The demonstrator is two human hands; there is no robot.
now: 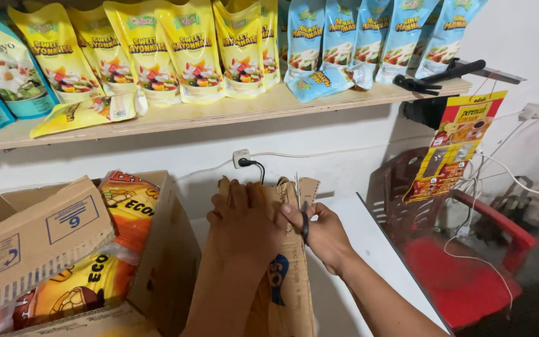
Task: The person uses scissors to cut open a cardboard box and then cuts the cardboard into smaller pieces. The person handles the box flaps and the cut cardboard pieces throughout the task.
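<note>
Brown cardboard sheet [291, 274]: plain kraft brown with a dark blue printed figure on its face. Scissors [304, 226]: black handle loop. Open carton [45, 249] at 9 o'clock: tan cardboard with blue printed markings. Packets inside the carton [123, 212]: orange and yellow with red and black print. Upper shelf [219, 112]: pale natural wood. Yellow pouches [191, 43] at 12 o'clock: yellow with green and red print. Light blue pouches [369, 34] at 1 o'clock: light blue with yellow lettering. Chair [463, 281] at 4 o'clock: red seat. Counter [357, 249]: white. Wall: white.
</note>
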